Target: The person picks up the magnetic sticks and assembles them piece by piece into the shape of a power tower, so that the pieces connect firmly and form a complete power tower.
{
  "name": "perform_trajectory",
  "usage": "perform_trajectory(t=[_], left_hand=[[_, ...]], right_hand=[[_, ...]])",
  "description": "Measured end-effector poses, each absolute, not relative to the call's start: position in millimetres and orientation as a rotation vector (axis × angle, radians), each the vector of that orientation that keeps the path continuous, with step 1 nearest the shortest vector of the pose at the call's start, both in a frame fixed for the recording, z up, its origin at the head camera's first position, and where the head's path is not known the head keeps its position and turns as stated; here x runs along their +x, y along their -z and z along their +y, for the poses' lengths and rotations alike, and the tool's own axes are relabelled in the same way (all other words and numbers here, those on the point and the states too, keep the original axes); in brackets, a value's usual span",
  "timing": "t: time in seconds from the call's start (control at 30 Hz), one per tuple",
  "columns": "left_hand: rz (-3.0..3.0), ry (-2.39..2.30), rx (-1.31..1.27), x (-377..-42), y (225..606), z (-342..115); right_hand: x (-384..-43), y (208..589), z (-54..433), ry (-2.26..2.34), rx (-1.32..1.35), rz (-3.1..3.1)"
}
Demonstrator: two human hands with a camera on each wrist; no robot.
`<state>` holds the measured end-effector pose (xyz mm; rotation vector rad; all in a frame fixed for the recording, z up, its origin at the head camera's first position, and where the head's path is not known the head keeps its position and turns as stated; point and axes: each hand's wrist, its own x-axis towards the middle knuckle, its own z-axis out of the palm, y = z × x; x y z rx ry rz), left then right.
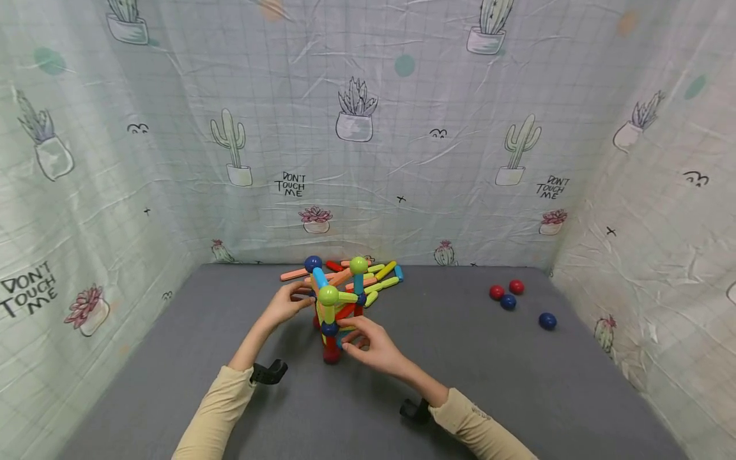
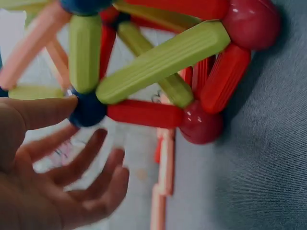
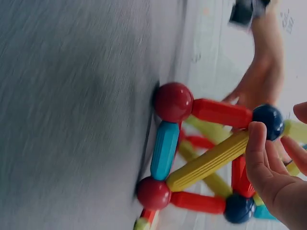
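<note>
A tower of coloured sticks and balls stands on the grey table, with a light green ball (image 1: pixel 328 295) on its front post and a dark red ball (image 1: pixel 331 355) at that post's foot. My left hand (image 1: pixel 285 304) is at its left side; thumb and forefinger pinch a dark blue ball (image 2: pixel 90 109) where green and red sticks meet, the other fingers loosely bent. On the right side my right hand (image 1: pixel 374 345) has relaxed, bent fingers beside another blue ball (image 3: pixel 267 121). Its thumb tip is apart from that ball. A yellow stick (image 3: pixel 211 160) slants down to a lower red ball (image 3: pixel 153 193).
Behind the tower lie loose sticks, among them a yellow one (image 1: pixel 386 271), a blue one (image 1: pixel 399 273) and an orange one (image 1: pixel 294 275). Red balls (image 1: pixel 516 287) and blue balls (image 1: pixel 547 321) sit at the right. A printed cloth (image 1: pixel 397 160) hangs at the table's back.
</note>
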<state>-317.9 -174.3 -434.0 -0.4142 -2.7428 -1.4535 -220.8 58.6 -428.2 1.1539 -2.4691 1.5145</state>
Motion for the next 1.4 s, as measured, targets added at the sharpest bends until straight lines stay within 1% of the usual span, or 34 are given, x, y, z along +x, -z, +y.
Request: perform_trajectory(t=[0.17,0.23,0.37,0.47,0.53,0.63,0.7,0.77,0.87,0.97,1.13,1.27,1.4], left_hand=[[-2.785,1.568,-0.507,-336.3,436.7,-174.1],[-2.771,1.603,-0.506,-339.5,437.1,-172.7],[-2.673,1.601,-0.450,-337.0,437.4,-174.1],[-2.493,1.477,-0.434,-327.4,435.5,-177.7],[-2.328,1.375,-0.428,-318.5,431.5,-178.6],[-2.084,1.216,-0.455,-303.5,420.7,-175.1],[-1.952,1.139,-0.525,-293.0,411.8,-170.4],[-1.844,1.089,-0.634,-283.0,403.7,-164.9],[-1.749,1.031,-0.800,-272.9,397.1,-158.8],[-1.725,0.995,-0.894,-269.0,397.9,-156.1],[-1.768,0.960,-0.915,-265.9,404.9,-153.9],[-1.820,0.948,-0.904,-264.1,407.2,-153.3],[-1.880,0.937,-0.889,-263.4,409.0,-154.6]], right_hand=[[-216.2,424.6,44.4,-1.488,1.252,-2.505],[-216.4,423.2,41.6,-1.487,1.263,-2.512],[-219.4,424.3,45.2,-1.467,1.253,-2.479],[-226.0,430.8,57.0,-1.461,1.187,-2.387],[-236.4,439.2,67.4,-1.469,1.064,-2.329],[-264.7,456.3,83.9,-1.410,0.840,-2.296],[-286.2,465.0,93.7,-1.338,0.717,-2.326],[-307.1,471.0,100.9,-1.208,0.674,-2.390],[-331.0,473.8,105.1,-0.946,0.721,-2.524],[-349.9,478.5,104.3,-0.574,0.820,-2.595],[-368.1,485.7,103.1,-0.099,0.930,-2.562],[-374.3,487.3,102.7,0.095,0.987,-2.565],[-373.4,486.9,101.9,0.142,1.025,-2.560]])
